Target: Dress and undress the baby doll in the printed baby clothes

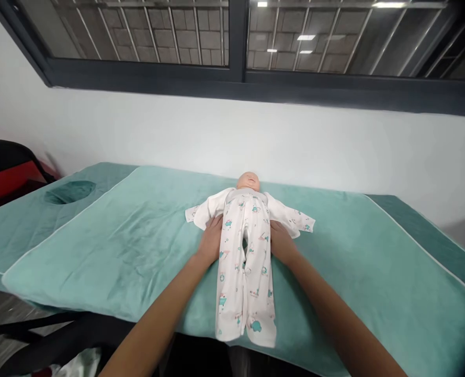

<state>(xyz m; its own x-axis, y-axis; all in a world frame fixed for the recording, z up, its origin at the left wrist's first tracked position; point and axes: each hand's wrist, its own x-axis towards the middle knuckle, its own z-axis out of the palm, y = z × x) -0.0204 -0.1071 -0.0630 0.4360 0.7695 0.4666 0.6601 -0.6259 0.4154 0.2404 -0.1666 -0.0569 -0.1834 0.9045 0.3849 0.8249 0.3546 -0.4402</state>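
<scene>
A baby doll (248, 180) lies on its back with its head toward the wall. It wears a white long-sleeved top (215, 204) with printed cuffs, both sleeves spread sideways. White printed baby trousers (232, 262) with a grey waistband lie over its front, legs pointing toward me. My left hand (211, 239) is against the left edge of the trousers, below the sleeve. Opposite it, my right hand (281, 241) touches the right edge. The fingers of both hands pass partly under the fabric, so their grip is hidden.
A teal padded bed (146, 220) with a face hole (70, 192) stands against the white wall (232, 136). Above it runs a dark-framed window (238, 42) with bars outside. A red and black chair (12, 175) stands left; a dark bag-like object (71, 335) is below the front edge.
</scene>
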